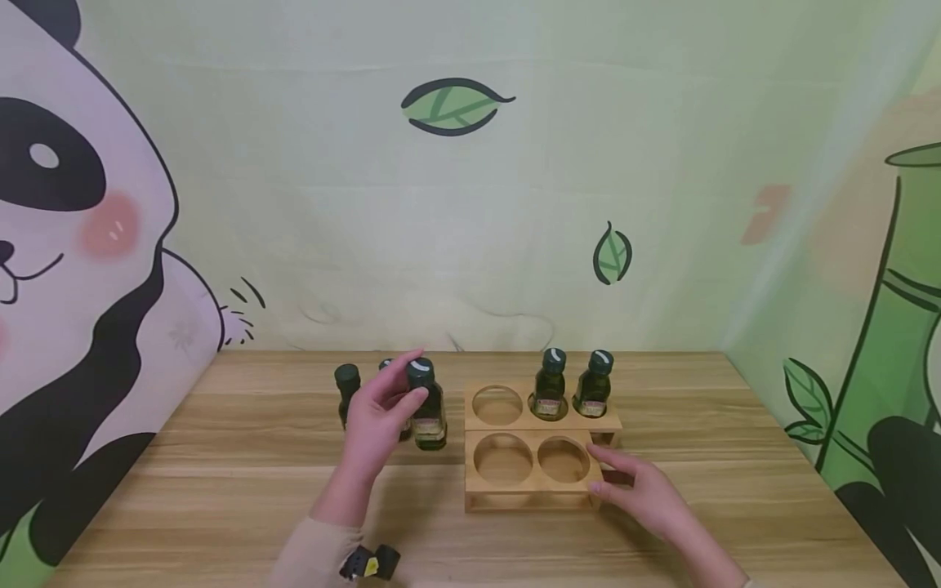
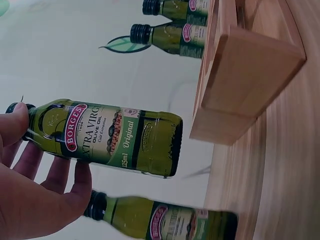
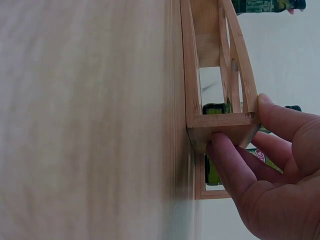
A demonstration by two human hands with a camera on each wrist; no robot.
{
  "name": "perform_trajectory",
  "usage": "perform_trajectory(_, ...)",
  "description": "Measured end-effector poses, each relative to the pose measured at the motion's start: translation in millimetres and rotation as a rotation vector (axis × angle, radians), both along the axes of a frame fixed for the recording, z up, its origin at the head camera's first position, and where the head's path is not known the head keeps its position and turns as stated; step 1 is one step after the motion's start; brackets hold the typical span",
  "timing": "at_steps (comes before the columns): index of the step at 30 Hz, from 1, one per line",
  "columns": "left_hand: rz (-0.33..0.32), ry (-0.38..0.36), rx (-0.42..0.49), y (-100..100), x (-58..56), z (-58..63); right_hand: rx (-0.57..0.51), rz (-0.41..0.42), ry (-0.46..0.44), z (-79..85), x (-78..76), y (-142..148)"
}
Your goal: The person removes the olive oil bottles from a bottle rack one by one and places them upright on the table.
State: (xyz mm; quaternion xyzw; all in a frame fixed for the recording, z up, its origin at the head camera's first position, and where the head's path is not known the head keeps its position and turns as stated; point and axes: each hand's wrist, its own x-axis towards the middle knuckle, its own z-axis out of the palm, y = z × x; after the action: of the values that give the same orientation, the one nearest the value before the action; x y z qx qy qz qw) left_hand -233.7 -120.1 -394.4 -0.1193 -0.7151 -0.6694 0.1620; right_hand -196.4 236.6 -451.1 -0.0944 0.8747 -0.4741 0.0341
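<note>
My left hand point(image 1: 373, 425) holds a small green glass olive oil bottle point(image 1: 430, 420) by its dark cap and neck. In the left wrist view the label of this bottle point(image 2: 102, 132) reads Borges extra virgin olive oil, and its base is free of the hand. Just right of it stands a two-tier wooden rack point(image 1: 535, 475) with round holes. Thumb and fingers of my right hand point(image 1: 647, 494) grip the rack's front right end point(image 3: 225, 132). Two like bottles sit in the rear tier, one in the middle hole point(image 1: 549, 390) and one in the right hole point(image 1: 594, 388).
Left of the rack, a dark-capped bottle point(image 1: 348, 380) stands partly behind my left hand, with another bottle point(image 1: 405, 429) mostly hidden beside it. The rear left hole and both front holes hold no bottle. A printed cloth backdrop point(image 1: 331, 163) rises behind the wooden table point(image 1: 243, 457).
</note>
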Motion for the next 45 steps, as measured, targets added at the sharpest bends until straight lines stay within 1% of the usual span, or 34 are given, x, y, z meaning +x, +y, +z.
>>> perform_trajectory(7,0.029,0.002,0.015,-18,3.6,-3.9,0.003,-0.001,0.003,-1.2,-0.8,0)
perform_trajectory(14,0.056,-0.037,0.009,-36,6.7,-4.7,-0.012,-0.004,-0.001,-1.6,-0.7,0)
perform_trajectory(22,0.102,-0.046,0.012,-54,10.9,-5.9,-0.011,-0.003,0.0,-2.2,-0.6,1)
perform_trajectory(31,0.104,-0.028,0.01,-77,13.9,-7.9,0.002,-0.004,0.004,-2.8,-1.1,1)
perform_trajectory(39,0.16,-0.043,0.009,-98,14.0,-11.5,0.003,-0.006,-0.008,-3.0,-0.9,1)
perform_trajectory(42,0.194,-0.074,-0.009,-105,13.7,-12.4,0.003,-0.007,-0.01,-2.6,-0.2,0)
perform_trajectory(45,0.213,-0.099,-0.012,-110,12.3,-13.8,-0.001,-0.009,-0.012,-2.3,-0.1,0)
